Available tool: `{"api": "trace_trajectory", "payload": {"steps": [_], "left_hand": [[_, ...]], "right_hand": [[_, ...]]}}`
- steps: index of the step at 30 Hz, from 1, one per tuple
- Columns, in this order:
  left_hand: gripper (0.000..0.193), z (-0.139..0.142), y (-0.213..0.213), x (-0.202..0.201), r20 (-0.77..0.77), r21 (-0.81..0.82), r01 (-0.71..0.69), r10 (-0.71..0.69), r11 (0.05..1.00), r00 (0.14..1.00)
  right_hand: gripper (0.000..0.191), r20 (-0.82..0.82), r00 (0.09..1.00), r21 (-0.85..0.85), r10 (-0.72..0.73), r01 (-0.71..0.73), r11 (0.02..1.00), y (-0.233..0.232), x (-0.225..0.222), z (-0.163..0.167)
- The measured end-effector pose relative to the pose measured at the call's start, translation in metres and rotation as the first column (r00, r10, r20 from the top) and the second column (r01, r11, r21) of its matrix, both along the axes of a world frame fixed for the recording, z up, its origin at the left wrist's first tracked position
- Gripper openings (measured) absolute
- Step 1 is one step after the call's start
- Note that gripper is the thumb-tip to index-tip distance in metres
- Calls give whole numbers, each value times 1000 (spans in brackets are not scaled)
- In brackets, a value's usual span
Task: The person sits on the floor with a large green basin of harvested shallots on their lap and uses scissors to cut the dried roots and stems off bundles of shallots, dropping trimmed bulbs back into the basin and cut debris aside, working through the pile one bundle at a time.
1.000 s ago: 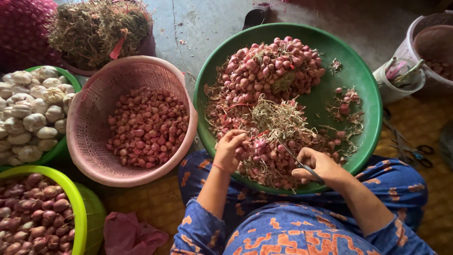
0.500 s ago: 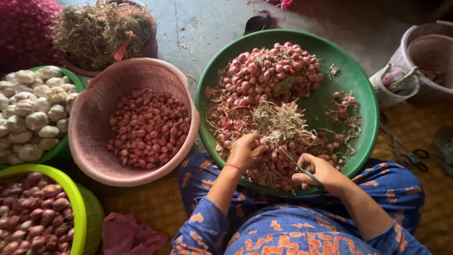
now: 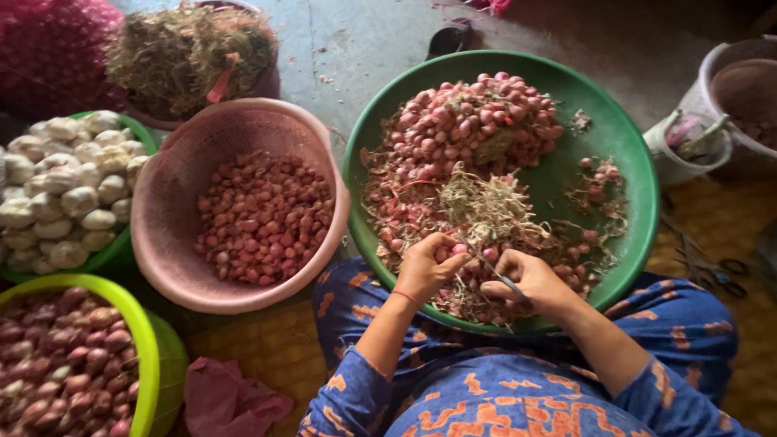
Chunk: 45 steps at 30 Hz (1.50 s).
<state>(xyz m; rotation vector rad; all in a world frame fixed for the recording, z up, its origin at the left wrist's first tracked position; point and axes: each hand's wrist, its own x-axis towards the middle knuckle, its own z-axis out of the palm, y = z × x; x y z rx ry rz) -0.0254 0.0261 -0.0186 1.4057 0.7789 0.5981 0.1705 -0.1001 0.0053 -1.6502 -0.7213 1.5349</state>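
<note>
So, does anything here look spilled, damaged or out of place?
Nothing much stands out. The shallots and their trimmings stay inside the green basin, where both hands work. Only scissors lie loose on the mat.

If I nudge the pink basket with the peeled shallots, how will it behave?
The pink basket is probably light, slightly flexible plastic, though the layer of peeled shallots adds weight. It sits wide and low, so it would likely slide rather than tip. The small round shallots would probably roll and shift inside.
</note>
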Motion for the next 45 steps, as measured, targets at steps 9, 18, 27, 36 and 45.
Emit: {"api": "trace_trajectory", "payload": {"steps": [9,18,27,36,45], "left_hand": [[27,1,-2,3,-28,144,-63,68,988,997],[21,46,8,-24,78,297,-135,117,945,990],[51,85,59,-83,-124,984,1,676,179,726],[24,-6,22,6,-275,726,105,148,679,950],[21,-11,3,-14,64,-99,9,-3,995,998]], "right_hand": [[33,-113,994,8,12,-11,1000,4,17,-3],[39,-114,992,21,-55,57,998,7,10,5],[35,200,979,135,-32,5,991,-8,31,10],[39,146,985,73,93,-104,992,-33,24,12],[40,158,955,-72,251,-243,967,-12,-3,12]]}}
